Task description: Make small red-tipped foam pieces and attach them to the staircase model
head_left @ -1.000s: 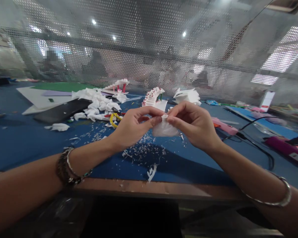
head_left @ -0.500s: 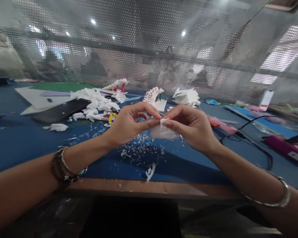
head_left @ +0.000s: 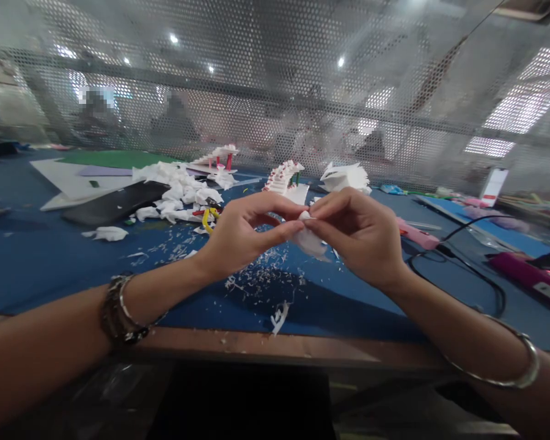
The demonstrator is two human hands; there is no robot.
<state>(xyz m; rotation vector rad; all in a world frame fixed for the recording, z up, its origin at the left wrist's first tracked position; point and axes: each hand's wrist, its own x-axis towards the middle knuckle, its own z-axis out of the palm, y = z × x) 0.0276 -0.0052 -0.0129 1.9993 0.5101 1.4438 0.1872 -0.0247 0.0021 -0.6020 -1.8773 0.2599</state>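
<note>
My left hand (head_left: pixel 242 235) and my right hand (head_left: pixel 357 235) meet above the blue mat (head_left: pixel 50 256), both pinching the top of a small white piece of paper (head_left: pixel 310 241). Thumb and forefinger of each hand are pressed together on it. The paper hangs down between the hands, partly hidden by my right fingers. Under the hands lie several tiny white paper shavings (head_left: pixel 261 278) and one longer white strip (head_left: pixel 278 318) near the table's wooden front edge (head_left: pixel 256 345).
A heap of white paper scraps (head_left: pixel 178 192), yellow-handled scissors (head_left: pixel 209 217) and a black sheet (head_left: pixel 114 205) lie at left. White paper models (head_left: pixel 284 180) stand behind the hands. A black cable (head_left: pixel 467 260) and a magenta tool (head_left: pixel 527 275) lie at right. A perforated metal screen (head_left: pixel 275 91) closes the back.
The hands have drawn closer together and the paper is more folded or covered, showing less white below the fingers. The arms have barely shifted.
</note>
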